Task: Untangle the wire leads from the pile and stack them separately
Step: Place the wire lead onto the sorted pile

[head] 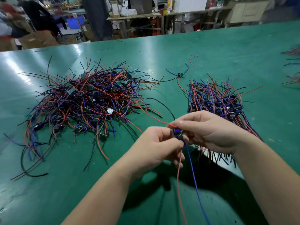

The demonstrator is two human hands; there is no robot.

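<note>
Leads in red, blue and black sprawled in a tangled pile (84, 101) at the table's (219, 51) left. My left hand (155, 148) and right hand (209, 129) pinched one lead (178, 134) between them; the combed stack (217, 101) lay right.

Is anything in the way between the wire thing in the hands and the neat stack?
Nothing visible. Both hands, left and right, hold the lead above the table; the stack lies just beyond the right hand, with only open air between.
</note>
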